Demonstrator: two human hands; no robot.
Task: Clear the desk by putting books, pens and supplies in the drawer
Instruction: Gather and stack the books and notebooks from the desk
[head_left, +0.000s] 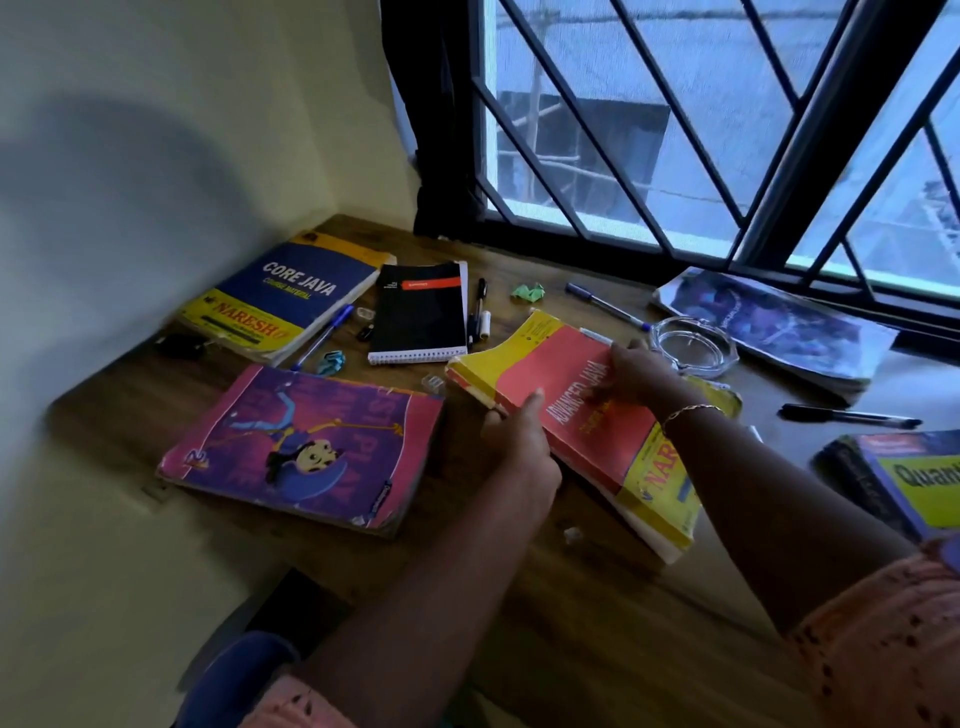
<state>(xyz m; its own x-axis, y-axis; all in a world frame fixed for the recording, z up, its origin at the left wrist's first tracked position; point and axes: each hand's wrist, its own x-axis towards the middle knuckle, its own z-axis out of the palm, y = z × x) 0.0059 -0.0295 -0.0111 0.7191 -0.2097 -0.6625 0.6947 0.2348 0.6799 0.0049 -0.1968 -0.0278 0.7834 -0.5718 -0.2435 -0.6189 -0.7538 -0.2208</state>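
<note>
A thick red and yellow Advanced Java book (566, 395) lies at the middle of the wooden desk (582, 613). My left hand (519, 441) grips its left edge, thumb on the cover. My right hand (639, 374) holds its far right edge. To the left lie a purple cartoon book (306, 447), a blue Core Java book (291, 296) and a black spiral notebook (421, 312). Pens are scattered about: a blue pen (324, 335), black pens (478, 312) beside the notebook, another blue pen (605, 305) and a black pen (847, 415) at the right. No drawer is in view.
A glass ashtray (693, 345) sits just beyond my right hand. A dark magazine (769, 322) lies by the barred window (727, 130). A book with a yellow and purple cover (914, 483) is at the right edge. Crumpled green (527, 291) and blue (332, 361) paper scraps lie on the desk.
</note>
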